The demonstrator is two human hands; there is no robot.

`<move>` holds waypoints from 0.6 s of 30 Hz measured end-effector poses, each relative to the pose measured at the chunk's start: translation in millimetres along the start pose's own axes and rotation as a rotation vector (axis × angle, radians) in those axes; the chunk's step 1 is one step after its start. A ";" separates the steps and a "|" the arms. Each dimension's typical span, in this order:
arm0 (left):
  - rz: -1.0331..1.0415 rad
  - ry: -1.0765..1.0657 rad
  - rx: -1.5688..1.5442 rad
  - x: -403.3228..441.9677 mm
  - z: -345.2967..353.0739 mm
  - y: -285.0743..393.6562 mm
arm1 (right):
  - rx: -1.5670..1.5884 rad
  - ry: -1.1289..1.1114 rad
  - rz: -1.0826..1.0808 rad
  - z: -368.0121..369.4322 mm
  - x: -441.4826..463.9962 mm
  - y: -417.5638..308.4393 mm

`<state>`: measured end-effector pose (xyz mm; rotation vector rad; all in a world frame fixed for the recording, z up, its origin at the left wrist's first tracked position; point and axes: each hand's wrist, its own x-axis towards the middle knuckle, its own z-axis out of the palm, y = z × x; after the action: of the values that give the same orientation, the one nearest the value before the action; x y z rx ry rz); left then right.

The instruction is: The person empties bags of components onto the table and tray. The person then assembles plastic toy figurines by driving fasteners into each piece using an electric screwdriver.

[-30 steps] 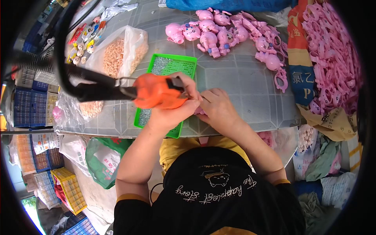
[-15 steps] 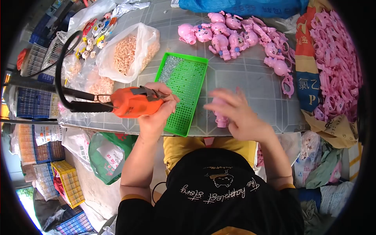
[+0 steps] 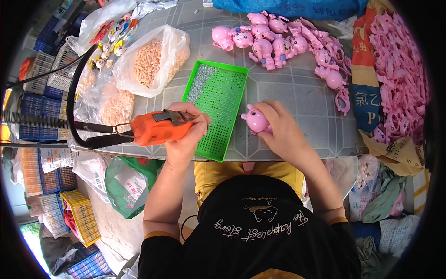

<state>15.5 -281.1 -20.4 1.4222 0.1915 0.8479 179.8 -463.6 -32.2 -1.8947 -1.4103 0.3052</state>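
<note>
Through the head camera I see my right hand [image 3: 283,125], spread loosely over the pink toy figure [image 3: 256,120] half a second ago, now curled around it, fingers half bent. The figure sits at the fingertips, its round end turned toward the tray; whether it is lifted clear of the table I can't tell. My left hand [image 3: 188,132] wraps the orange spring-hung power tool [image 3: 155,129], its tip hidden. A second ago both hands met; now they stand apart, so I judge the tool isn't working on the figure. The green tray [image 3: 223,102] lies between them; more pink figures [image 3: 274,44] lie beyond my right hand.
</note>
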 end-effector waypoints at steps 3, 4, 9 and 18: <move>-0.013 -0.001 -0.006 -0.1 0.3 -0.8 | -0.312 -0.066 -0.036 -3.2 -0.4 -14.1; 0.009 -0.003 -0.012 0.0 1.0 -0.8 | -0.356 -0.064 -0.027 -0.8 -1.3 -16.2; 0.097 -0.012 0.053 0.0 5.3 12.1 | -0.452 0.052 0.025 19.7 0.7 -22.5; 0.094 -0.152 -0.248 5.9 38.2 17.5 | -0.488 0.182 0.003 39.0 3.5 -9.1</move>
<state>35.2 -308.8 4.9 1.2629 -0.0944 0.8067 151.8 -443.1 -52.4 -2.2430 -1.4463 -0.2296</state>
